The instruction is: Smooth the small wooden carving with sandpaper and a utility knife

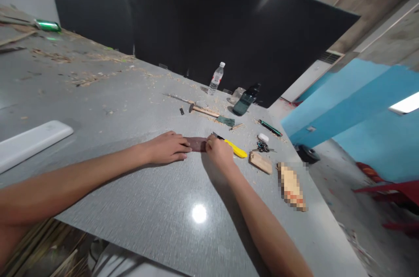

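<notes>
A dark brown strip [197, 144], which looks like sandpaper, lies on the grey tabletop between my hands. My left hand [166, 147] rests palm down at its left end, fingers stretched out flat and touching the edge. At the right end, my right hand [220, 150] is closed, with its fingers bent onto the strip; the fingertips are partly hidden. Just beyond the right hand lies a yellow utility knife [237, 149], partly covered by the knuckles. Farther right is a small wooden block [260, 162].
Behind the hands lie a hammer [204, 111], a water bottle [216, 79] and a dark green bottle [246, 100]. Keys [262, 147] and a green-black cutter [270, 128] are at right. A white slab [34, 144] lies left. Wood shavings litter the back, before a black panel [196, 19].
</notes>
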A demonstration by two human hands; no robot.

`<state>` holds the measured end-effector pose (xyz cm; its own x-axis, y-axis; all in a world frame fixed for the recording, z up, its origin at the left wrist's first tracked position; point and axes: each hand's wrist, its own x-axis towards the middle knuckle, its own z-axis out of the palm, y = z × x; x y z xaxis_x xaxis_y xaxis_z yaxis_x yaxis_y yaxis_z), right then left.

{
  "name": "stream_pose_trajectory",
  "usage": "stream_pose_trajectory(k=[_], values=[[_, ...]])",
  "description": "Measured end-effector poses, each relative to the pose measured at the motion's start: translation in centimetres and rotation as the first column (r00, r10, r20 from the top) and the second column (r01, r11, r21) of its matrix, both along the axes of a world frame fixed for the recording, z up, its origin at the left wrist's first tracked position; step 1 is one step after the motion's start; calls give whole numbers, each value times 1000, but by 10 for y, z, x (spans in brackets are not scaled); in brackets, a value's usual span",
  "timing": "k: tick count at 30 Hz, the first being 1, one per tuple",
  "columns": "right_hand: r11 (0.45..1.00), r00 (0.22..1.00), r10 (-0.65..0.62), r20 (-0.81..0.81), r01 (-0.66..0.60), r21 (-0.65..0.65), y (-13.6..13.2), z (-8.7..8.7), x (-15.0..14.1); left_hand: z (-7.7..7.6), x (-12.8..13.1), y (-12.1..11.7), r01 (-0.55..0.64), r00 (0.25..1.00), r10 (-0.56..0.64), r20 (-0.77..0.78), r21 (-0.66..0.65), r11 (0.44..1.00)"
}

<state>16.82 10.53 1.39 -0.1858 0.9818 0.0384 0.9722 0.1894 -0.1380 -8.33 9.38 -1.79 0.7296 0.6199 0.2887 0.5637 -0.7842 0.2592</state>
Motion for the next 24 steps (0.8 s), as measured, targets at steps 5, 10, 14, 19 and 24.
stream_pose_trajectory(k=[5,10,14,19,24], values=[[998,988,-70,-136,69,-16,6,10,38,0,-1,-1,33,999,-34,11,31,999],[999,882,16,-470,-33,-29,8,7,19,-1,-1,-4,77,996,-71,-49,146,986],[982,649,-20,-761,-131,-137,8,-4,-2,2,1,-12,166,986,-162,-35,175,971],[945,343,-162,-925,-216,-246,2,0,-6,6,4,-20,90,983,-122,138,216,972],[899,206,-225,-952,-333,-284,-15,15,-13,8,4,-22,-149,910,53,411,204,968]])
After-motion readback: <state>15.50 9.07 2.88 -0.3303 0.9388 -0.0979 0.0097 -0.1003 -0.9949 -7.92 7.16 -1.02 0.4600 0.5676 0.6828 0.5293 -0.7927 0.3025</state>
